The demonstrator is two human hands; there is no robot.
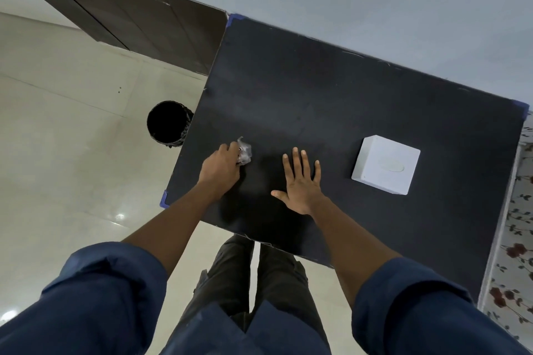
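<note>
Head view: the left hand (220, 168) is closed over a crumpled wad (245, 153), fingers curled round its near side so that only the far half shows beyond the knuckles. The right hand (301, 184) holds nothing. It lies flat, palm down, fingers straight and slightly spread, on the counter (317, 89) just to the right of the wad, not touching it.

Position of the wad: at the counter surface, near the left edge and toward the near side, between the two hands. Whether it rests on the surface or is held just clear of it cannot be told from this angle.

Handling characteristics (judged): the wad appears to be thin, pale sheet material, either tissue or film — which of the two cannot be told. Expect it to be very light, soft and compressible, with no fragile parts. It should not slip, but loose folds may spring open if gripped slackly. Recommended hold: enclose the whole bundle in fingers and thumb rather than pinching one protruding corner, which could tear or unfurl.

Surroundings: a white box (386, 168) with an oval opening in its top stands on the counter, well to the right of the right hand. Blue tape (164, 199) marks the counter corners. On the floor (72, 138), just beside the counter's left edge, stands an open bin (168, 121) with a dark liner — the likely destination for the wad.
</note>
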